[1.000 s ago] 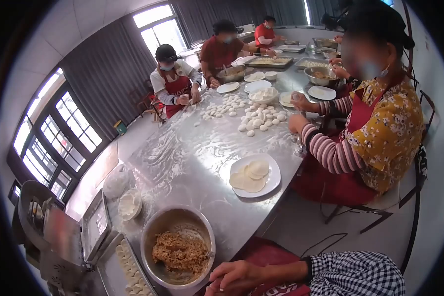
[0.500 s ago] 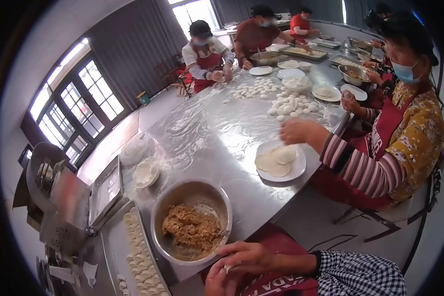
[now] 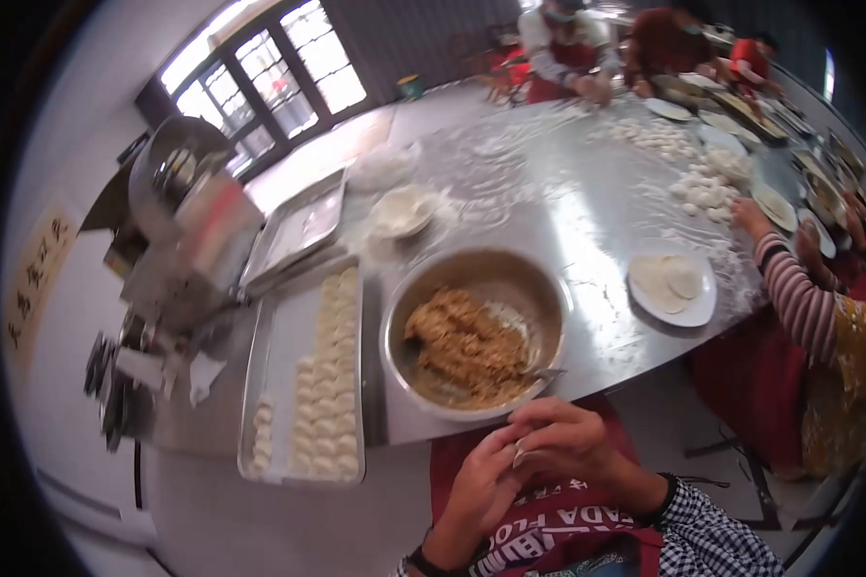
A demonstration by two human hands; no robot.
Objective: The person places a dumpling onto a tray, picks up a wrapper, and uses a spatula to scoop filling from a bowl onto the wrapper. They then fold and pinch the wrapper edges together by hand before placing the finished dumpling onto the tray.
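In front of my red apron, my left hand [image 3: 484,484] and my right hand [image 3: 573,444] meet with fingertips pinched together. Between them a small pale bit of a dumpling [image 3: 520,453] shows; the fingers cover most of it. Just beyond my hands stands a steel bowl [image 3: 394,332] of brown filling [image 3: 467,341], with a utensil handle [image 3: 546,372] leaning at its near right rim. Left of the bowl, a metal tray [image 3: 281,337] carries rows of folded dumplings [image 3: 327,404].
A white plate of round wrappers [image 3: 681,281] lies to the right. A co-worker's hand [image 3: 751,219] is at a pile of dough pieces [image 3: 707,192]. Behind the bowl are a flour dish [image 3: 401,212] and another tray [image 3: 303,219]. A machine [image 3: 188,245] stands left.
My view has turned left, bringing the whole dumpling tray into sight. Both my hands stay pinched together. The co-worker's hand has moved from near the wrapper plate to the dough pieces.
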